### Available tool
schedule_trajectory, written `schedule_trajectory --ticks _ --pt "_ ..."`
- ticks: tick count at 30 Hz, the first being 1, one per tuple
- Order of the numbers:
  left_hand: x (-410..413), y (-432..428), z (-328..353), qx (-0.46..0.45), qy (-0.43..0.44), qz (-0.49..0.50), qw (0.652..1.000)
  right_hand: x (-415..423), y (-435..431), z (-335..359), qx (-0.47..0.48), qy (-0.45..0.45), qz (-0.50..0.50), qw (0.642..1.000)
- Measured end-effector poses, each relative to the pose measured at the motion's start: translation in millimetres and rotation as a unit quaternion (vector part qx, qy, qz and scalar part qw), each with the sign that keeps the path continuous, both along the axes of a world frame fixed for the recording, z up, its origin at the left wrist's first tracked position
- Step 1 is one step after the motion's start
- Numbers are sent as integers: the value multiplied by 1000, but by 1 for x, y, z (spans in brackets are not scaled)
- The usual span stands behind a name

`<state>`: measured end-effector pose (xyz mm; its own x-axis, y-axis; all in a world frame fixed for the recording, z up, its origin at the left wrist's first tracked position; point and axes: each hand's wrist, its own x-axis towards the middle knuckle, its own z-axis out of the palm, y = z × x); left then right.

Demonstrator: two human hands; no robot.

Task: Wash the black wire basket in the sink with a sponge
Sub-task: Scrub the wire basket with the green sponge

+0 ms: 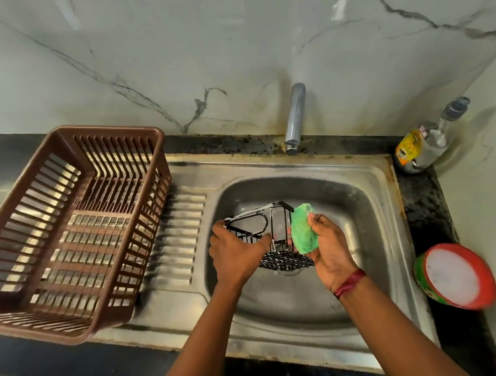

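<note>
A small black wire basket (277,239) is held above the bowl of the steel sink (360,196), tilted with its mesh bottom toward me. My left hand (234,254) grips its left side. My right hand (328,246) holds a soapy green sponge (303,231) pressed against the basket's right wall. The far-left part of the basket is hidden behind my left hand.
A brown plastic dish rack (75,231) stands on the drainboard at the left. The tap (294,119) rises behind the bowl, with no water running. A clear pump bottle (427,141) sits in the back right corner. A red-rimmed tub of white cleaner (455,278) stands at the right.
</note>
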<state>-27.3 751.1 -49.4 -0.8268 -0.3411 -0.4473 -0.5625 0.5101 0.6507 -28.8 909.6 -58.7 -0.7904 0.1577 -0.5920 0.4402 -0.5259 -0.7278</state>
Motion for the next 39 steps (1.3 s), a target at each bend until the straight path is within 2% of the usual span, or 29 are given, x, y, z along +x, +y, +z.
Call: schedule_trajectory --ticks 5,8,14,16,18,20,22,26,28,31,34,39 --pt "-6 0 -1 -2 26 35 999 2 -7 1 36 21 16 999" --pt "-11 -1 -3 -11 21 33 999 -4 -4 0 112 2 44 993" --pt "-18 -8 -6 7 15 35 999 -14 25 -31 234 -66 -27 970" --pt "-19 -8 -4 15 19 38 999 -12 33 -41 218 -91 -44 971" --pt "-19 -8 -3 25 23 43 999 -7 39 -48 161 -102 -55 980" --pt "-20 -7 -3 31 23 49 998 -6 44 -56 158 -114 -62 979" --pt "-19 -6 -3 34 23 53 998 -7 48 -64 227 -119 -78 963" --pt "-21 -5 -2 45 32 57 997 -14 51 -73 458 -122 -72 878" --pt "-21 -6 -2 60 38 65 995 -19 51 -76 484 -127 -62 863" --pt "-21 -9 -2 78 47 78 993 -26 48 -87 477 -133 5 869" --pt "-22 -10 -2 89 53 93 990 -33 41 -94 526 -116 55 841" --pt "-23 -10 -4 84 54 103 990 -37 22 -74 584 -46 66 807"
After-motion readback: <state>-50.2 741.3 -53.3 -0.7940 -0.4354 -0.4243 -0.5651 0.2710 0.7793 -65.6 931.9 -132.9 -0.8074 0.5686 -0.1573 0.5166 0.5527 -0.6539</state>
